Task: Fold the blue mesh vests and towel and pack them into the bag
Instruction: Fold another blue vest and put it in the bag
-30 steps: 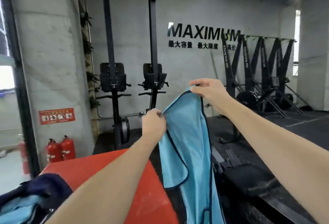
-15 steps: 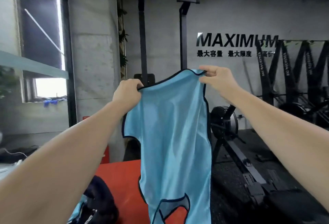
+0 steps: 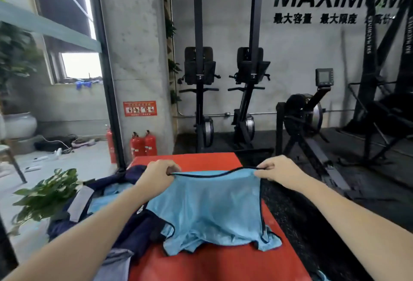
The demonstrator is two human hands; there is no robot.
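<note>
A light blue mesh vest (image 3: 210,209) with black trim is stretched between my hands over the red box (image 3: 223,262). My left hand (image 3: 159,174) pinches its upper left corner and my right hand (image 3: 280,169) pinches the upper right corner. The vest's lower part lies crumpled on the red top. A dark navy bag (image 3: 125,220) with grey straps lies open at the left of the box, with more light blue fabric (image 3: 105,202) inside it.
A leafy plant (image 3: 47,193) stands left of the bag. Red fire extinguishers (image 3: 144,144) stand by a concrete pillar behind the box. Black gym machines (image 3: 245,93) line the back wall, and a rower (image 3: 312,128) stands on the dark floor at right.
My hands have come down from chest height with the vest, and its lower part now rests on the red box. The view has tilted down.
</note>
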